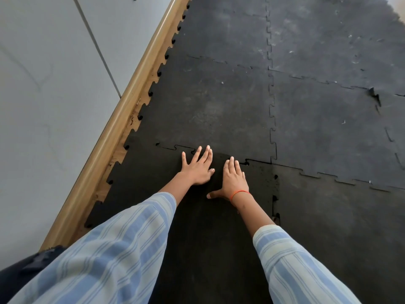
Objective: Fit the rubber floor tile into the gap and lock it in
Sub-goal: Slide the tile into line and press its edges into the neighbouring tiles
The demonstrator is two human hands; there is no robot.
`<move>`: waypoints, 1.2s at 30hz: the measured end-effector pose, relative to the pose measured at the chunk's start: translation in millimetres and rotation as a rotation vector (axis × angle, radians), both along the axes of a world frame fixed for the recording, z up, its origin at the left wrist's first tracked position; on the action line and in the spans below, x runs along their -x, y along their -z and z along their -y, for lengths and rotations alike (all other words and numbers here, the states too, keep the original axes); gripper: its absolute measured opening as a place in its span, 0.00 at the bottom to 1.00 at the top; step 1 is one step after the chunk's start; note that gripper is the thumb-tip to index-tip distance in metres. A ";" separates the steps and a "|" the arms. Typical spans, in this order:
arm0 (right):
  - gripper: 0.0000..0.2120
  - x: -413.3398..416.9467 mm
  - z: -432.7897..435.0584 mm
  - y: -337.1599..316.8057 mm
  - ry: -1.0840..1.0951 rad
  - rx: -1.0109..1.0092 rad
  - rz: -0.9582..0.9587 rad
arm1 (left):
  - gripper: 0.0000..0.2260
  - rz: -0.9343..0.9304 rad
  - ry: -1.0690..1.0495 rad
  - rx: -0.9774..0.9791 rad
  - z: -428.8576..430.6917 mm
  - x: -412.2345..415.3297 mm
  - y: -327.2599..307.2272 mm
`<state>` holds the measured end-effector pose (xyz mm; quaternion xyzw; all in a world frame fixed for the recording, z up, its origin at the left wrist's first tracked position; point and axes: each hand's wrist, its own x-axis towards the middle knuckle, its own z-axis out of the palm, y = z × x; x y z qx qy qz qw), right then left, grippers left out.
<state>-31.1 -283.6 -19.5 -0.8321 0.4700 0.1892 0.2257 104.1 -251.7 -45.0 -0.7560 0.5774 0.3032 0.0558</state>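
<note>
A darker black rubber floor tile (208,227) with jigsaw edges lies in the gap among the laid tiles, right below me. My left hand (198,166) rests flat on it, fingers spread, fingertips at the far toothed seam (175,148). My right hand (233,181) lies flat beside it, palm down, with an orange band at the wrist. The far seam left of my hands shows a thin open line. Along the tile's right edge (275,198) a few notches gape open.
Laid grey-black rubber tiles (328,128) cover the floor ahead and to the right. A wooden skirting strip (122,119) runs diagonally along the left, with a pale wall (43,84) behind it. One tile corner (373,94) sticks up at the far right.
</note>
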 end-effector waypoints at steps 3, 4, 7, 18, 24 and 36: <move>0.64 -1.9 -1.6 3.3 0.023 0.002 -0.009 | 0.30 0.001 0.037 -0.010 2.0 -0.7 -2.3; 0.64 -2.3 -0.2 3.3 0.023 -0.003 -0.019 | 0.30 0.000 0.048 -0.018 3.1 -0.6 -3.1; 0.65 -2.2 2.7 3.4 -0.004 -0.015 -0.050 | 0.30 0.026 0.064 -0.048 4.5 -1.1 -4.7; 0.63 22.6 1.1 -3.2 -0.062 0.037 -0.010 | 0.27 0.070 0.047 0.141 -21.7 28.2 2.2; 0.59 41.1 -2.7 17.5 -0.097 0.089 0.007 | 0.27 0.093 0.085 0.087 -17.7 26.8 5.0; 0.57 42.8 5.9 27.7 -0.137 0.042 -0.015 | 0.27 0.107 0.011 0.026 18.5 31.7 3.8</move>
